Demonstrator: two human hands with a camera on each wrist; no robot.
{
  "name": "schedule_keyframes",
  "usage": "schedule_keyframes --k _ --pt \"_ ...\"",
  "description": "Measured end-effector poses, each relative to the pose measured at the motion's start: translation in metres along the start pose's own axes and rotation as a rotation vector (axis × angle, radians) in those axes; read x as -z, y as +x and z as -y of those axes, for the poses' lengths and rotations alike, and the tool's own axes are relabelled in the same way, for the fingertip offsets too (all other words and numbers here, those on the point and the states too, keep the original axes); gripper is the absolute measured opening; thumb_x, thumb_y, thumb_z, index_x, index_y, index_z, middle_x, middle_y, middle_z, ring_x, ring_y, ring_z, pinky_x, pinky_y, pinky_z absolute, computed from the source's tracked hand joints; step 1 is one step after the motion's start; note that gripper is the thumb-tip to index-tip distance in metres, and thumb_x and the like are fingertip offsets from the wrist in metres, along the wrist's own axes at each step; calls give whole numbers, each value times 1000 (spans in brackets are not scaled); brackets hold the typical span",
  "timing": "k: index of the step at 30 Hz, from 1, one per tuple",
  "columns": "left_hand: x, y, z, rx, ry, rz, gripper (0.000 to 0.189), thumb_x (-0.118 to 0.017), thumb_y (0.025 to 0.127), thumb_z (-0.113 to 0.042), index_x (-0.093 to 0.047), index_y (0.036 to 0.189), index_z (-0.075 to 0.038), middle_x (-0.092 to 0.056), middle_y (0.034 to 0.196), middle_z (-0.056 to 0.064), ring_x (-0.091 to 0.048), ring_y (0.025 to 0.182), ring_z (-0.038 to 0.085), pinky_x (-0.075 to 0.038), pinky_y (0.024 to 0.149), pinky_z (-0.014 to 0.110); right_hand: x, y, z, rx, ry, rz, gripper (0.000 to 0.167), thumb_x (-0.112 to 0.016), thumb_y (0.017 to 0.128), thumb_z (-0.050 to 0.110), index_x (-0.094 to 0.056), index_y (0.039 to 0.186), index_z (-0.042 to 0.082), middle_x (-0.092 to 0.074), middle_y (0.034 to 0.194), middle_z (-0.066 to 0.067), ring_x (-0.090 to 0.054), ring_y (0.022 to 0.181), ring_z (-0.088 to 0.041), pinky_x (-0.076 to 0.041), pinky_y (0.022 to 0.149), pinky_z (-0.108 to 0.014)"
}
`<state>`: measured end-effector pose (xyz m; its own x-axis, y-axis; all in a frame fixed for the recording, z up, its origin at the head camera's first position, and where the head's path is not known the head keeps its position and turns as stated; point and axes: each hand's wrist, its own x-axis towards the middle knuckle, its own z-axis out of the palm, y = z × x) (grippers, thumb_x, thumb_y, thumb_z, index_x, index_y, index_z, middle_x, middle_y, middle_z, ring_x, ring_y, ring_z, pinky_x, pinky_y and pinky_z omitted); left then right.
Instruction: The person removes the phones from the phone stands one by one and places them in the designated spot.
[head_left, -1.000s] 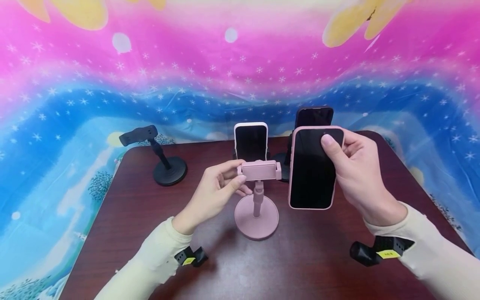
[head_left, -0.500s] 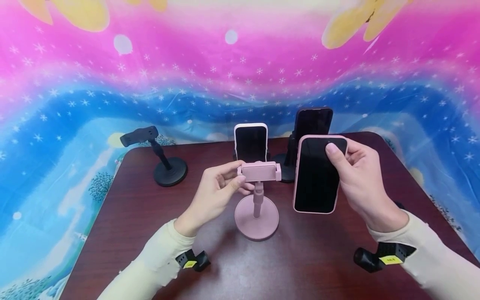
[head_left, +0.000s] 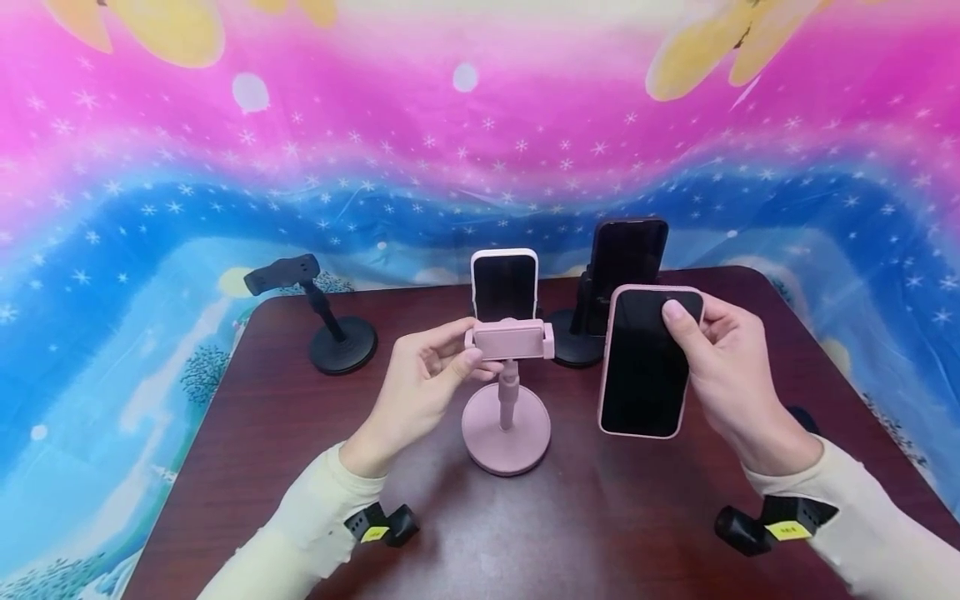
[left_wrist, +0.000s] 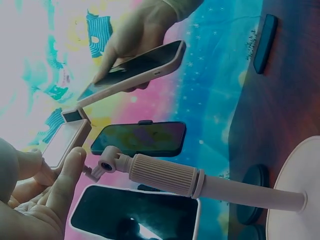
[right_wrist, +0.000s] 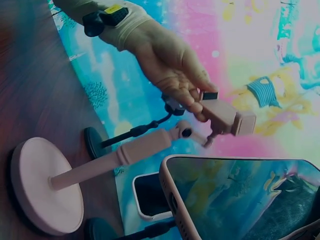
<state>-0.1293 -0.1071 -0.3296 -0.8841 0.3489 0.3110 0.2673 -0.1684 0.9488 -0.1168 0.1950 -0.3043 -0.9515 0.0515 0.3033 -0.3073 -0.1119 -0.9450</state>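
Observation:
A pink phone stand (head_left: 507,429) with a round base stands upright on the table in front of me. My left hand (head_left: 420,379) pinches the left end of its clamp (head_left: 512,340) between thumb and fingers, and the clamp holds no phone. To the right of the stand, my right hand (head_left: 731,367) holds a phone in a pink case (head_left: 647,367) upright, thumb pressed on the upper right of its dark screen. In the left wrist view, that phone (left_wrist: 135,70) is raised off the table, beyond the clamp.
Behind the pink stand is a white-cased phone (head_left: 506,283) on a stand. A dark phone (head_left: 626,258) sits in a black stand to its right. Another black stand (head_left: 341,342) with a bare clamp is at the left. A dark flat object (left_wrist: 266,44) lies on the table.
My right hand has lowered the pink-cased phone and moved it to the right, away from the clamp. The pink stand has shifted slightly left with my left hand still pinching its clamp.

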Motion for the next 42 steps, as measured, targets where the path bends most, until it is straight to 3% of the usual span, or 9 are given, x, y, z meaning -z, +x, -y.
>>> schedule_keyframes --k 4,12,24,34,42 --pt "4 -2 -1 -5 -8 -14 39 -61 99 -1 -56 135 12 -64 119 39 -77 87 19 -63 85 46 4 -2 -6 -20 -1 0 19 -57 102 7 -75 103 10 -80 86 3 -76 75 -8 -62 67 -21" --pt "10 -5 -6 -19 -1 -47 38 -61 98 0 -55 133 14 -64 118 39 -77 86 15 -64 84 39 13 -7 -21 -60 -15 11 19 -56 103 8 -74 102 14 -80 84 5 -76 74 -7 -62 66 -21" --pt "21 -10 -17 -45 28 -74 38 -61 99 1 -55 132 16 -74 107 0 -77 87 15 -64 83 39 32 -18 -37 -128 -77 49 21 -54 105 11 -74 106 18 -80 86 7 -76 75 -8 -62 66 -22" --pt "33 -14 -23 -60 87 -91 36 -59 99 1 -56 133 14 -75 111 -4 -77 88 16 -64 84 37 40 -22 -43 -149 -114 58 21 -54 105 10 -73 103 17 -79 83 6 -76 74 -8 -62 65 -22" --pt "43 -14 -29 -73 94 -149 37 -57 99 5 -54 134 15 -76 109 -6 -77 85 14 -64 82 35 50 -25 -47 -151 -116 51 22 -53 105 9 -73 100 17 -79 82 6 -76 72 -8 -62 63 -22"
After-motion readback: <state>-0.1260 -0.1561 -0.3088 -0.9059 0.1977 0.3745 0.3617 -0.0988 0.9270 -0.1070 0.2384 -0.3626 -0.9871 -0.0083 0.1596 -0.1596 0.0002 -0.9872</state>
